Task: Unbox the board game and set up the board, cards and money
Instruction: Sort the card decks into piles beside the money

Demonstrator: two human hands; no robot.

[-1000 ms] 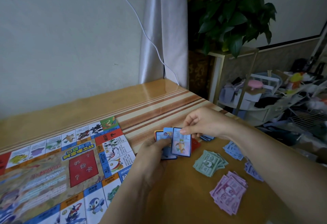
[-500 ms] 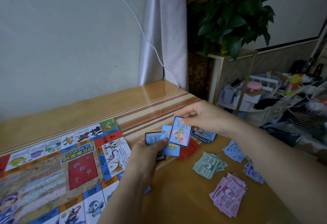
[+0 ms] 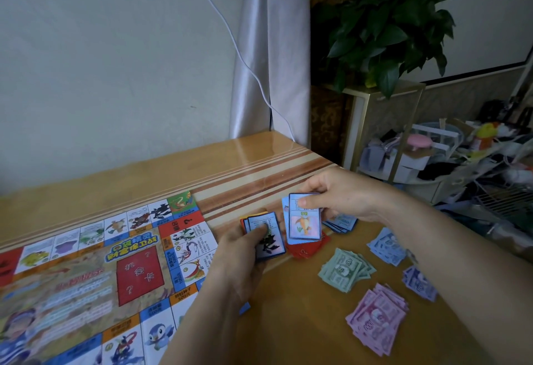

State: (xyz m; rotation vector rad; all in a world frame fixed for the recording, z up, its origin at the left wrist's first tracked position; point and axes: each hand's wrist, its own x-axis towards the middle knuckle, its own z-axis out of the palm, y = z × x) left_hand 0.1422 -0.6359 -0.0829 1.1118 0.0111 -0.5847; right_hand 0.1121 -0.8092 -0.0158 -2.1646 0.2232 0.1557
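Right hand (image 3: pixel 346 194) pinches a card (image 3: pixel 305 223), long axis pointing away from me, over the red cards (image 3: pixel 305 250). Left hand (image 3: pixel 239 252) grips a card stack (image 3: pixel 269 238). I see the board (image 3: pixel 86 263) flat on a wooden table (image 3: pixel 288 321), plant (image 3: pixel 386 24) beyond.

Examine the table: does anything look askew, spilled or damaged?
The green notes and pink notes lie in loose, fanned heaps, edges unsquared; the red cards are scattered likewise. Nothing looks spilled or torn.
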